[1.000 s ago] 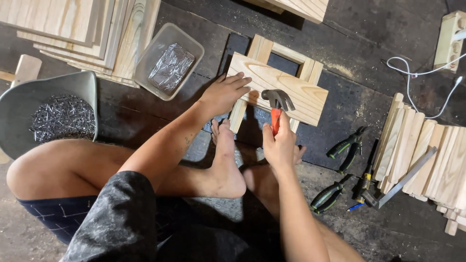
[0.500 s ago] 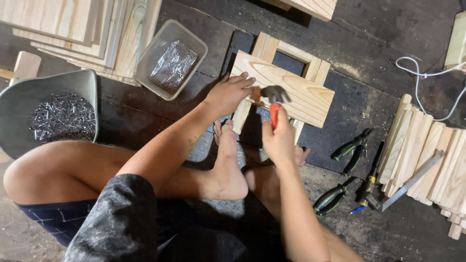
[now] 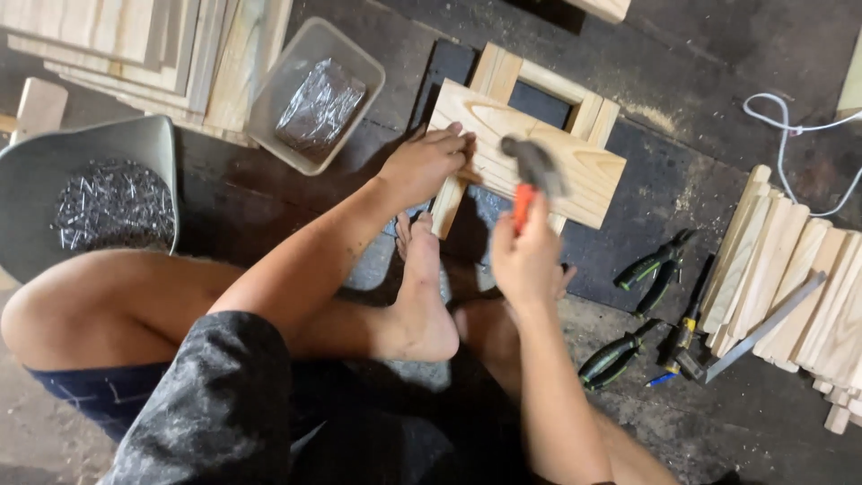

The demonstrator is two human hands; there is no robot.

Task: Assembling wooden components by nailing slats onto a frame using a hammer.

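Observation:
My right hand grips a hammer by its orange handle, the metal head blurred above a pale wooden board. That board lies across a small wooden frame on a dark mat. My left hand rests on the board's left end, fingers pinched near its edge as if on a nail, which is too small to see. My bare foot lies just below the frame.
A grey tub of nails sits at the left, and a clear plastic box holds a wrapped bundle. Planks are stacked top left, wooden slats at right. Pliers and a chisel-like tool lie between.
The hammer has risen and shifted slightly right off the board, its head now blurred. My left hand stays on the board's left end.

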